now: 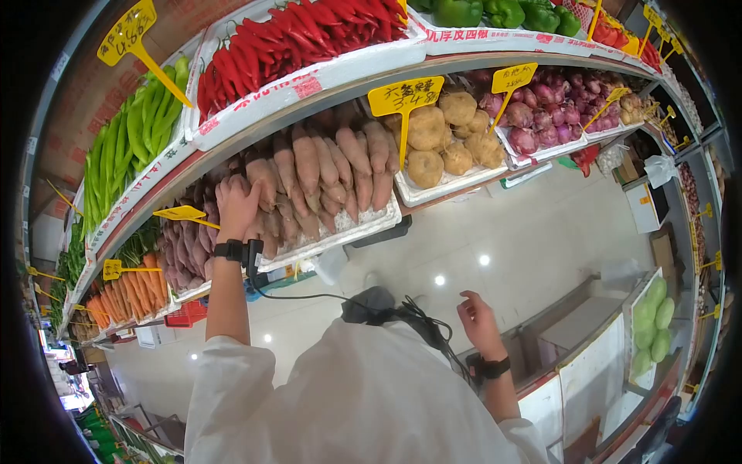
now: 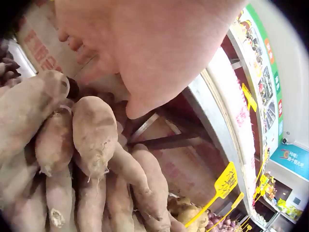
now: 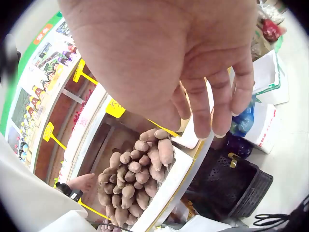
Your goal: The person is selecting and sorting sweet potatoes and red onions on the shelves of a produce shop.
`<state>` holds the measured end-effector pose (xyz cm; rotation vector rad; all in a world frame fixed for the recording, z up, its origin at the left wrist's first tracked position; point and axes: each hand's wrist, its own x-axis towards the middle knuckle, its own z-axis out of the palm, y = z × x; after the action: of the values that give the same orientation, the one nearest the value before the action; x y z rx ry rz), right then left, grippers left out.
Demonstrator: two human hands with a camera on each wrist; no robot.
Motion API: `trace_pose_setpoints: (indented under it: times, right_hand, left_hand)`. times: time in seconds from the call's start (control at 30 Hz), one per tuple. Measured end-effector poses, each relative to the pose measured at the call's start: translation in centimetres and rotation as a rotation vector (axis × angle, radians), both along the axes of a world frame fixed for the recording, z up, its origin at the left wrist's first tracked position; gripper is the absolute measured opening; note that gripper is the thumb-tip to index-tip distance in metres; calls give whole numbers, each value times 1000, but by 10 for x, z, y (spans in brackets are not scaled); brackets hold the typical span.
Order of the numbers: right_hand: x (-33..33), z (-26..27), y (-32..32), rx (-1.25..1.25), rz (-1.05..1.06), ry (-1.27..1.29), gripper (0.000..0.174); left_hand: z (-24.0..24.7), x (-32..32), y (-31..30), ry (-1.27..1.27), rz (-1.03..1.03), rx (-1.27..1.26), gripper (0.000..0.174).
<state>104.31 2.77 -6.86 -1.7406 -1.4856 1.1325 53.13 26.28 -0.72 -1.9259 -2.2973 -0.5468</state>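
Observation:
In the head view my left hand point(image 1: 238, 203) reaches to the left end of a pile of brown sweet potatoes point(image 1: 311, 166), beside darker purple ones point(image 1: 182, 243). The left wrist view has this hand point(image 2: 154, 46) above the tubers, thumb pointing down and fingers stretched toward the back of the crate; nothing shows in its grasp. My right hand point(image 1: 479, 321) hangs over the floor at my side, fingers loosely bent and holding nothing. Seen from the right wrist, that hand point(image 3: 174, 63) has its fingers apart, with the sweet potatoes point(image 3: 135, 174) beyond it.
Potatoes point(image 1: 427, 135) and red onions point(image 1: 545, 116) lie to the right, carrots point(image 1: 127, 298) to the left. Red chillies point(image 1: 286, 42) and long green peppers point(image 1: 127, 147) fill the upper shelf. Yellow price tags point(image 1: 406, 97) stick up among them. A black cable point(image 1: 309, 296) trails from my left wrist.

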Motion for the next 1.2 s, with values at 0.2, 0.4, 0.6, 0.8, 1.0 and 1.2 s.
trace_pose_setpoints:
  times: [0.2,0.4,0.6,0.8,1.0,1.2]
  right_hand:
    - [1,6,41,-1,21,38,28]
    - [9,14,99,-39,114,-31,27]
    - [3,26,153,-71,178,-100,27]
    - [-6,41,188,-137,269,-153,26]
    - [11,32,210,-59,330,-145,24]
    - [52,36,244,-25,352,-118,24]
  left_hand:
    - [-19,21,33,54,182,-106,66]
    - [-1,57,29,42,153,-25,63]
    - [17,65,26,14,129,37,57]
    - [0,57,32,42,90,109,58]
    - [-20,42,35,31,86,95,52]
    - [-15,48,21,-138,97,227,42]
